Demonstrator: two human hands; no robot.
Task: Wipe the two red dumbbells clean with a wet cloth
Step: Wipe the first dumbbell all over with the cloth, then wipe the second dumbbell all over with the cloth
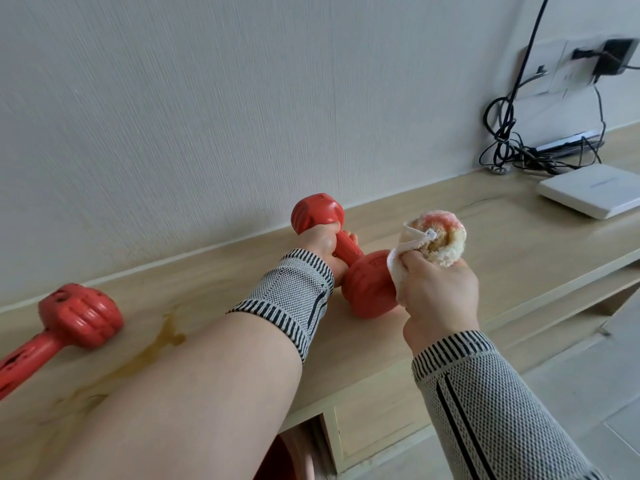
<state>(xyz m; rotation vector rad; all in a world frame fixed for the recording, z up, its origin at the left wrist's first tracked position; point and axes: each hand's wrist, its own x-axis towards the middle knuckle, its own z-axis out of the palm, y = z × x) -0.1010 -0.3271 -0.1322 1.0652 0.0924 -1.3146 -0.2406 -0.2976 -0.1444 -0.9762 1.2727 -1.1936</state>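
two red dumbbells on a light wooden desk (502, 237) set against a pale wall (207, 98). far left: second dumbbell (74, 323) lies flat on the desk, one head in view, handle running off the left edge; dark specks on head and handle. just right of it, a yellowish-brown stain (162, 337) on the desk surface.

centre: left hand (323, 247), forearm crossing the frame from the near left, knit wrist sleeve (294, 296) with striped cuffs. its grip is clamped round the handle of the first dumbbell (363, 282), fingers curled under the bar. dumbbell tilted: far head raised, near head down at the desk; contact cannot be confirmed.

right of centre: right hand (438, 292), matching sleeve, grip closed round a bunched cloth (433, 240), off-white with pink-orange staining on top. cloth sits just right of the near dumbbell head, above desk level; whether it touches the dumbbell cannot be told.

far right: white flat box (592, 190) on the desk; beyond it a tangle of black cables (505, 133) running up to a wall socket (602, 60) with a black plug. near right: pale floor tiles (588, 393) below the desk edge.
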